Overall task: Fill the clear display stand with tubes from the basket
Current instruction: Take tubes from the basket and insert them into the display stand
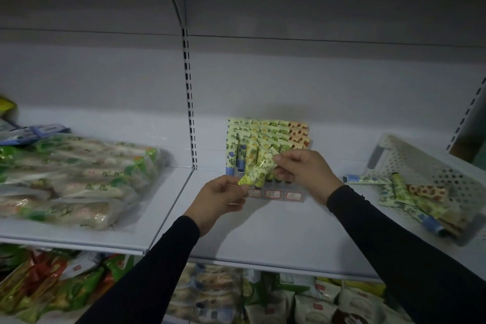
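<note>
While the left hand (222, 196) pinches the green tube (256, 172) by its cap, the right hand (302, 172) pinches its flat end, before the clear stand (278, 194).

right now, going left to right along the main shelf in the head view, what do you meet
bagged food packs → left hand → tube held in both hands → right hand → blue-capped tube lying on the shelf → white basket

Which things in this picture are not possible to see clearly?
Head view only:
- Price labels on the display stand: too small to read.
- Stand's front slots: hidden behind the right hand and the tube both hands hold.
- Left hand grip on the cap: partly hidden by its fingers.
- Basket: cut off by right edge.
</note>
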Action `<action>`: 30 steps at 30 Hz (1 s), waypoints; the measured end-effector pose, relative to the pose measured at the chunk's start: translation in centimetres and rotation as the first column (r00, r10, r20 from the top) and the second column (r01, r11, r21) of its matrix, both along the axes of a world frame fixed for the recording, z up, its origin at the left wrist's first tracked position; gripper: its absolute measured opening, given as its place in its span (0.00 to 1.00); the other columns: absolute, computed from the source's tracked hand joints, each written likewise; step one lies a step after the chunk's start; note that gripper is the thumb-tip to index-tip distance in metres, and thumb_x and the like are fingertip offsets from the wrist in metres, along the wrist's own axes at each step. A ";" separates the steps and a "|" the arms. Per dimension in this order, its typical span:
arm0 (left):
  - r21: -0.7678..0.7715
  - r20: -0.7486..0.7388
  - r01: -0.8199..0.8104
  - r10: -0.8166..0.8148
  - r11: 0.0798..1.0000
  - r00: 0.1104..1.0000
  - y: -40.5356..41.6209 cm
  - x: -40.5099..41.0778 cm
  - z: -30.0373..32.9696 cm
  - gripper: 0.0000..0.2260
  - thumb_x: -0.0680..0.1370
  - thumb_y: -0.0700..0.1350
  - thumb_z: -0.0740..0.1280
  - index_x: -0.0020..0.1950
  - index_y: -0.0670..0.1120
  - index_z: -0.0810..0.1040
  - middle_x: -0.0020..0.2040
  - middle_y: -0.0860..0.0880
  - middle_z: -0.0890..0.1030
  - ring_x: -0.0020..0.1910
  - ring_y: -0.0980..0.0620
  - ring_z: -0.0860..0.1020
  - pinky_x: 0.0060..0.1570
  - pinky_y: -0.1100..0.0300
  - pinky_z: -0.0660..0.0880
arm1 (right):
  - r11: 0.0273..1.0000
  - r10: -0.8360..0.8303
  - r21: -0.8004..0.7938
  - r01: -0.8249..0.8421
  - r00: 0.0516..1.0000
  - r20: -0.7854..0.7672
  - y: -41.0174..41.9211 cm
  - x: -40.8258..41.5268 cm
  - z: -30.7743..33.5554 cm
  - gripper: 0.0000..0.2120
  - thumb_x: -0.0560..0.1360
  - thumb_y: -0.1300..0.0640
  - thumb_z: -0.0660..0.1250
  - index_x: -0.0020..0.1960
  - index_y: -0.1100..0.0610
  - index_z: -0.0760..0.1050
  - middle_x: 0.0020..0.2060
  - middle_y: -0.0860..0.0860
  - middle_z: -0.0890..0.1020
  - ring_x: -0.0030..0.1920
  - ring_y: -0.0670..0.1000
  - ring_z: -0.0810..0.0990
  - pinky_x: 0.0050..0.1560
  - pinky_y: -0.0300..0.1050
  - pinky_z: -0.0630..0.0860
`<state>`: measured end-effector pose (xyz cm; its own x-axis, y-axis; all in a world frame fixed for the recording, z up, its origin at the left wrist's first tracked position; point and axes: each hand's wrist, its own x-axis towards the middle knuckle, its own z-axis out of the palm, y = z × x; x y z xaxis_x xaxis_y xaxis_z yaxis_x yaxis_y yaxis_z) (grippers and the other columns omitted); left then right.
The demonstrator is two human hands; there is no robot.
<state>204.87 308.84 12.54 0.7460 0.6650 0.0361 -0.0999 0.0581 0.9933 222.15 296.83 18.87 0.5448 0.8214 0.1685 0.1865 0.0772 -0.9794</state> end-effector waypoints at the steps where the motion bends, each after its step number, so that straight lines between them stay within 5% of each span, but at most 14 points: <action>1: 0.021 -0.011 0.001 -0.001 1.000 1.000 0.0 0.0 0.0 0.07 0.74 0.44 0.72 0.49 0.42 0.81 0.43 0.45 0.83 0.40 0.50 0.80 0.43 0.59 0.78 | 1.000 -0.005 0.006 0.005 1.000 -0.003 0.0 0.0 -0.1 0.04 0.75 0.62 0.69 0.49 0.62 0.80 0.40 0.56 0.83 0.36 0.47 0.83 0.39 0.37 0.81; 7: 0.299 -0.150 -0.014 0.061 0.954 0.987 -0.2 1.0 -1.1 0.05 0.76 0.49 0.72 0.49 0.50 0.82 0.41 0.52 0.83 0.41 0.53 0.79 0.46 0.57 0.77 | 0.990 -0.127 0.056 0.126 0.992 0.018 -0.2 0.4 0.0 0.03 0.74 0.59 0.72 0.44 0.59 0.82 0.35 0.54 0.83 0.35 0.49 0.80 0.44 0.42 0.81; 14: 0.831 -0.390 0.092 0.456 0.549 0.800 0.6 1.3 -3.6 0.25 0.76 0.62 0.62 0.65 0.46 0.76 0.60 0.47 0.78 0.59 0.48 0.76 0.57 0.59 0.70 | 0.938 -0.347 0.123 0.325 0.850 0.398 -1.6 2.9 0.2 0.06 0.75 0.53 0.70 0.45 0.55 0.84 0.37 0.46 0.84 0.38 0.46 0.82 0.45 0.39 0.78; 18: 0.884 -0.414 0.160 0.574 0.440 0.707 1.4 0.3 -4.8 0.35 0.67 0.72 0.48 0.55 0.47 0.76 0.53 0.48 0.77 0.56 0.48 0.73 0.55 0.57 0.69 | 0.930 -0.362 0.129 0.344 0.801 0.478 -1.1 3.1 0.2 0.08 0.76 0.52 0.70 0.46 0.55 0.84 0.37 0.44 0.83 0.39 0.41 0.80 0.42 0.29 0.73; 23: 0.876 -0.463 0.263 0.555 0.404 0.691 2.5 0.3 -5.7 0.27 0.72 0.71 0.51 0.49 0.48 0.69 0.50 0.51 0.72 0.56 0.50 0.70 0.58 0.57 0.66 | 0.932 -0.357 0.144 0.333 0.770 0.529 0.3 2.8 -0.3 0.09 0.76 0.52 0.69 0.48 0.56 0.85 0.40 0.48 0.85 0.41 0.45 0.81 0.43 0.29 0.74; 27: 0.883 -0.458 0.283 0.559 0.374 0.691 2.7 0.4 -6.0 0.26 0.73 0.70 0.51 0.50 0.48 0.69 0.51 0.51 0.70 0.56 0.51 0.69 0.59 0.56 0.65 | 0.936 -0.344 0.149 0.318 0.749 0.566 1.2 2.4 -0.6 0.09 0.77 0.52 0.68 0.49 0.57 0.84 0.38 0.45 0.83 0.38 0.38 0.78 0.40 0.23 0.71; 30: 0.886 -0.449 0.267 0.558 0.379 0.698 2.7 0.4 -6.0 0.27 0.73 0.70 0.51 0.50 0.48 0.69 0.50 0.52 0.70 0.56 0.51 0.69 0.59 0.56 0.65 | 0.941 -0.330 0.134 0.311 0.749 0.575 1.6 2.2 -0.9 0.10 0.77 0.53 0.68 0.48 0.58 0.84 0.39 0.50 0.85 0.40 0.47 0.81 0.45 0.35 0.77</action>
